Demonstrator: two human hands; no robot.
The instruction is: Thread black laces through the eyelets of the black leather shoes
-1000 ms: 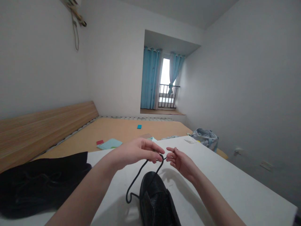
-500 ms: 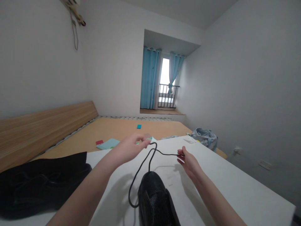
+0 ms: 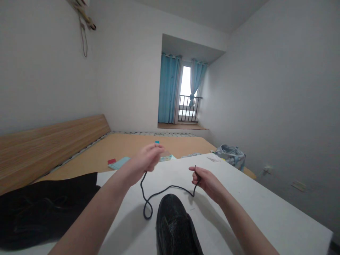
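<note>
A black shoelace (image 3: 170, 186) runs between my two hands, sagging over the white tabletop with a small loop at its left. My left hand (image 3: 145, 159) is closed on one stretch of it, raised above the table's far part. At the right, my right hand (image 3: 204, 179) pinches the other end, whose tip sticks up past the fingers. Below the lace stands a black leather shoe (image 3: 174, 225), toe pointing away from me, its rear cut off by the frame's bottom edge. The lace passes beyond the toe.
A second dark shoe and black cloth (image 3: 47, 209) lie at the left of the white table (image 3: 265, 212). Past the table is a bed-like tan surface (image 3: 138, 140) with a light blue item (image 3: 119, 163) and a red one (image 3: 112, 161). A bag (image 3: 231, 156) sits at right.
My left hand has moved left and up a little, my right hand slightly left. The lace's crossed upper loop has opened into a low sagging line ahead of the toe.
</note>
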